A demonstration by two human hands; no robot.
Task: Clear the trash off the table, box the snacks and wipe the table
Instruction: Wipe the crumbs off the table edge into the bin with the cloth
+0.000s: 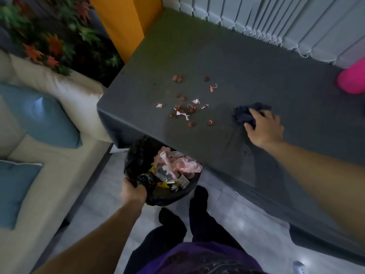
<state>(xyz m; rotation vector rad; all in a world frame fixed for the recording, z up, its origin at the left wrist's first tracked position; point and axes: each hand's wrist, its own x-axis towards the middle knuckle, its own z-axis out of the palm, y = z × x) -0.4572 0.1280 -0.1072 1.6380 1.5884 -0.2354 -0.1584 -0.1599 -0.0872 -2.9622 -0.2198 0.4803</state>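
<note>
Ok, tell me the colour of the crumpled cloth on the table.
Dark navy-grey crumpled cloth, gripped by the right hand; shows best in the head view.

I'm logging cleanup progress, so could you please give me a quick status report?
Left hand grips trash bag rim below table edge. Right hand holds dark cloth on table. Crumbs and scraps lie left of cloth, nothing between.

Cut off: pink object, by the right edge; kind unclear to me.
Covered: dark cloth, partly under my right hand.
Hidden: far rim of the bin, beneath the table edge.
Too small to name: scraps.
Blurred: plant.
</note>
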